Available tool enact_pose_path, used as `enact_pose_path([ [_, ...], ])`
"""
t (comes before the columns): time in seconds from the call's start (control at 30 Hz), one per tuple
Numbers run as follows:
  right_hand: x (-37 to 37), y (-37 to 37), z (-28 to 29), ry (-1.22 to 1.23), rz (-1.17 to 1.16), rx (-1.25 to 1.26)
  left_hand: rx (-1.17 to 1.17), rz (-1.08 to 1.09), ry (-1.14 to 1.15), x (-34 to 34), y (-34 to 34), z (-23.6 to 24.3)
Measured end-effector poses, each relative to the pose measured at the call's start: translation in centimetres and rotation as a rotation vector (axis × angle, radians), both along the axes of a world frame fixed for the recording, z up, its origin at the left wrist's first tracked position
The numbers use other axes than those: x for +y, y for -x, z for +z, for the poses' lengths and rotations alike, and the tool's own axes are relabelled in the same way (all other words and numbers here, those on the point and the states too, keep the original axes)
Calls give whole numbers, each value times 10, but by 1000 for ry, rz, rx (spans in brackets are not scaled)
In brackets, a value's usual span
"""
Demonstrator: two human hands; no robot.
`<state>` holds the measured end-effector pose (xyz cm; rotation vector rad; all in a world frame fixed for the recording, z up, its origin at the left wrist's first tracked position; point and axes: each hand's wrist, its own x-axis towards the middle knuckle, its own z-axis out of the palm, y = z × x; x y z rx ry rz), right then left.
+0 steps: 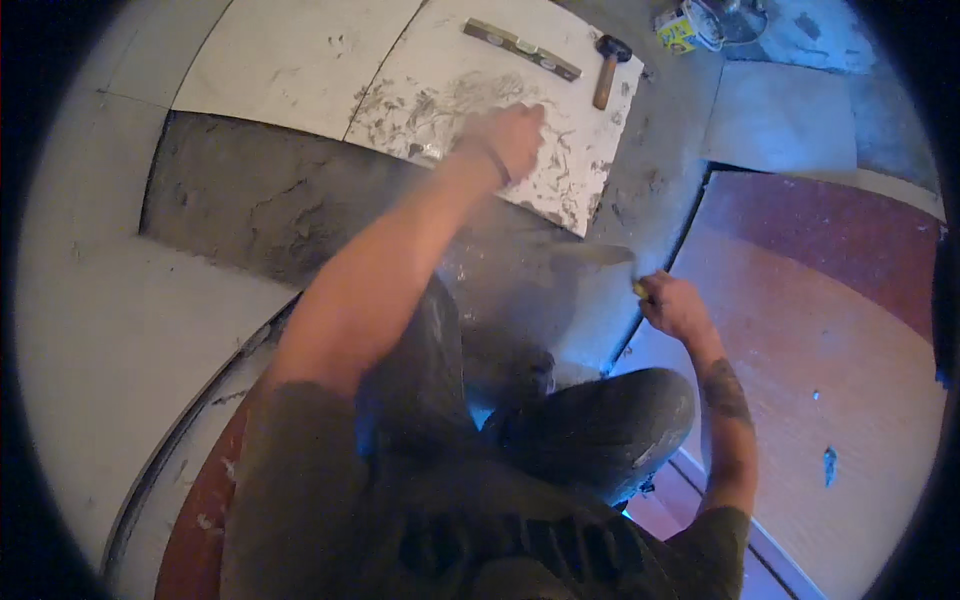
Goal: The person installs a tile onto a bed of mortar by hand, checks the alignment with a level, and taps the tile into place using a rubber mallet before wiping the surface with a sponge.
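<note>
My left hand (508, 140) is over a white tile (430, 60) smeared with grey mortar; its fingers are blurred, and whether they touch the tile I cannot tell. My right hand (677, 305) is closed round the yellow handle of a trowel (600, 254), whose blade points left over the grey floor just below the tile's near right corner. On the tile's far part lie a spirit level (522, 49) and, to its right, a mallet (608, 72) with a black head and wooden handle.
A second white tile (285, 65) adjoins on the left. Dark mortar (250, 195) fills the strip in front of the tiles. Back right stands a bucket (690, 28). A reddish board (800, 290) lies on the right, a pale slab (785, 115) beyond it. My knees are close below.
</note>
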<state>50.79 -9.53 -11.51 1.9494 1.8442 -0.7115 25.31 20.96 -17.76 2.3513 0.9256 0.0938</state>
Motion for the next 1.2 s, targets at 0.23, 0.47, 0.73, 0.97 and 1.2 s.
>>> enact_pose_path([
  [0.23,-190,11,-87,-198,-1022,125,465,-30,124,49,9,-112],
  [0.47,-243,45,-254,6,-1404,224,529,-147,112,65,10,-144],
  [0.73,-114,-62,-254,542,-543,141,527,-13,172,117,-26,-189],
  [0.97,204,-136,-222,-612,-609,295,619,-70,274,153,-24,-147],
  [1.2,403,-101,-227,-743,-183,282,718,-3,63,204,40,-11],
])
